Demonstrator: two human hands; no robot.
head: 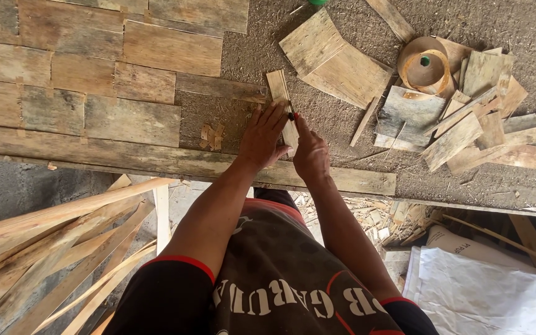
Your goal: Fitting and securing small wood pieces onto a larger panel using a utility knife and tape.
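pressing flat, left hand [262, 138] pins narrow pale wooden strip [279, 93] lengthwise away from body; right hand [311, 156] pinches small dark marker [292, 116] against it.

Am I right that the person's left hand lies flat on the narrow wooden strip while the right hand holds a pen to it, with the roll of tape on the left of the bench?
Not quite: the head view shows the roll of tape on the right, among the wood offcuts. The left hand does lie on the narrow wooden strip, and the right hand holds the pen to it.

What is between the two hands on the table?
In the head view, a narrow wooden strip lies between the left hand and the right hand. The right hand holds a small dark tool against it.
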